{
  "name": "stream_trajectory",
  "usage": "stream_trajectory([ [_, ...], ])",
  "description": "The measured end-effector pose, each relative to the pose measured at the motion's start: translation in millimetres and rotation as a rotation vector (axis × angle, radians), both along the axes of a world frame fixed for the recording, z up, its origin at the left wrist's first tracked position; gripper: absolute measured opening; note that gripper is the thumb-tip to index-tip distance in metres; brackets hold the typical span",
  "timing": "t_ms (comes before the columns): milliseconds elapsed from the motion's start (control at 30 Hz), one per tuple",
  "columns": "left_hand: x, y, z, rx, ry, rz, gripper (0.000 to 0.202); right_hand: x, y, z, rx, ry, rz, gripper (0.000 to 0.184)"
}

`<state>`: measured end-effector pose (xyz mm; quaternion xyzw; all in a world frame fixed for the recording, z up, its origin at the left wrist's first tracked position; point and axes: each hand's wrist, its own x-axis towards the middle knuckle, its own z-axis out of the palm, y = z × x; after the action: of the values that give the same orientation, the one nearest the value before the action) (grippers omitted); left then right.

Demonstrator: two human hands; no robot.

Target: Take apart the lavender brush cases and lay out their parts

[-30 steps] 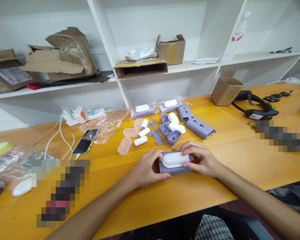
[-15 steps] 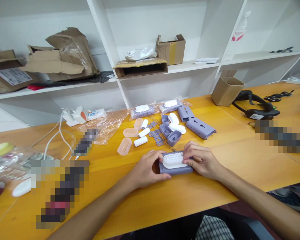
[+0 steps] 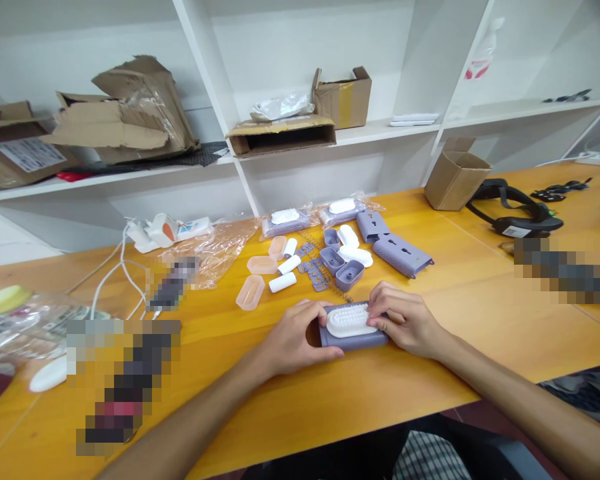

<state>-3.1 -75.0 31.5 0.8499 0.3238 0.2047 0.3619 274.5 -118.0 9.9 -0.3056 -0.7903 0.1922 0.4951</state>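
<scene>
Left hand point(image 3: 295, 340) and right hand point(image 3: 405, 319) fingers grip a white-bristled lavender brush point(image 3: 349, 330), loose lavender plastic parts point(image 3: 350, 275) just beyond it.

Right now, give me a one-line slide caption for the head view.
Left hand and right hand hold a white bristle brush on a lilac plastic base at an orange wooden table.

Left hand point(image 3: 295, 340); right hand point(image 3: 405, 320); both on white brush point(image 3: 345, 321)

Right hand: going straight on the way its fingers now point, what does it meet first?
The right hand would meet the white bristled brush first; its fingertips seem already against it, though depth is unclear.
</scene>
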Motion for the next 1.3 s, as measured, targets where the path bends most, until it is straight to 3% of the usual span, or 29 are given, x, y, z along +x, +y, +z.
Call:
stream_trajectory([
  [300,0.4,4.0,3.1,-0.027,0.025,0.083,0.052,4.4,1.3,2.6,0.020,-0.010,-0.078,0.009],
  [567,-4.9,10.5,-0.2,-0.008,-0.004,0.009,0.051,3.0,0.6,3.2,0.016,-0.019,-0.076,0.007],
  [967,-1.7,3.5,-2.4,0.021,0.004,0.041,0.050,1.1,-0.3,4.0,-0.001,0.009,-0.053,0.006],
  [1200,-1.4,4.8,0.6,0.009,-0.016,0.014,0.050,5.0,0.1,6.4,-0.001,0.031,-0.110,0.008],
  [1300,-3.3,6.8,0.4,0.016,0.016,0.031,0.052,12.7,1.2,9.7,0.016,0.112,-0.196,0.007],
])
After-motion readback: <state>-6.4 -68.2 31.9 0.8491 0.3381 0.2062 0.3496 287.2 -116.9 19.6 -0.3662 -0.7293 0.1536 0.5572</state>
